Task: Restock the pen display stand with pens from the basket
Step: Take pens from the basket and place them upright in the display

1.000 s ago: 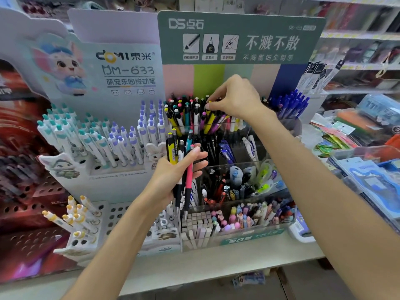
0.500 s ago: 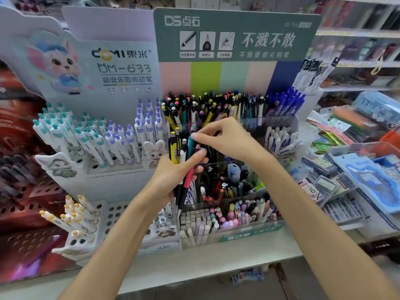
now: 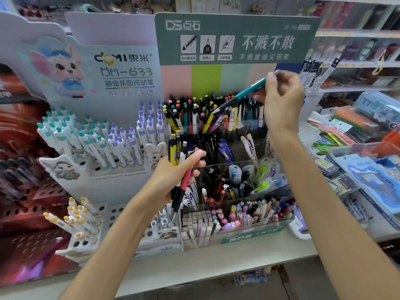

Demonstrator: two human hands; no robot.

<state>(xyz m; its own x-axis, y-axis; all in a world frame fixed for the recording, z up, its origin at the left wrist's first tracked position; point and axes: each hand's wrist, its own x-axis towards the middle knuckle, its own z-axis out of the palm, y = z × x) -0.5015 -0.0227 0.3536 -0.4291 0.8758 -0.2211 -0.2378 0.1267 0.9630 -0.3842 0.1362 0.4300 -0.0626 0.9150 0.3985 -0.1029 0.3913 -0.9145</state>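
Note:
My left hand [image 3: 173, 176] grips a bunch of pens [image 3: 178, 152] upright in front of the clear tiered pen display stand [image 3: 233, 231]; yellow, black, white and red barrels show. My right hand [image 3: 281, 100] is raised over the stand's top tier and pinches a teal pen [image 3: 244, 93], which slants down to the left with its tip among the standing pens [image 3: 201, 113] of the top row. The green header card [image 3: 236, 37] rises behind them. No basket is in view.
A white display [image 3: 97, 135] of teal and purple click pens stands to the left, with yellow-capped pens [image 3: 75, 215] lower down. Packaged stationery [image 3: 365, 165] fills the right side. The shelf edge [image 3: 194, 267] runs along the front, and more shelves stand behind.
My right hand took a teal pen from the bunch in my left hand and rose up and right to the top tier. The left hand stayed roughly in place.

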